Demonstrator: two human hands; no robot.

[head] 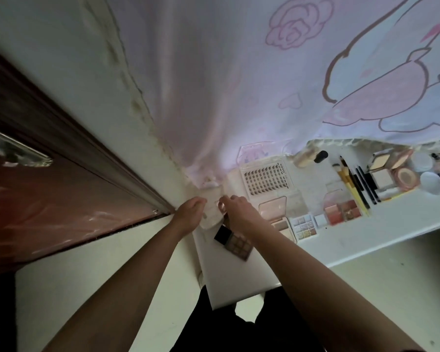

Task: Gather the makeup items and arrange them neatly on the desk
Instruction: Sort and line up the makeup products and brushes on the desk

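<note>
Case (212, 214), clear plastic, between left grip (188, 214) and right grip (235, 212), both grasping its edges.

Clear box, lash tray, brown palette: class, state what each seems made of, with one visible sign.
Clear box: probably glossy transparent plastic; the desk shows through it.
Lash tray: white plastic or card, flat and matte; cannot tell which.
Brown palette: black rigid lid, likely plastic, beside brown powder pans.

Two hands (188, 215) (240, 212); one clear case (212, 215); one lash tray (264, 182).
</note>
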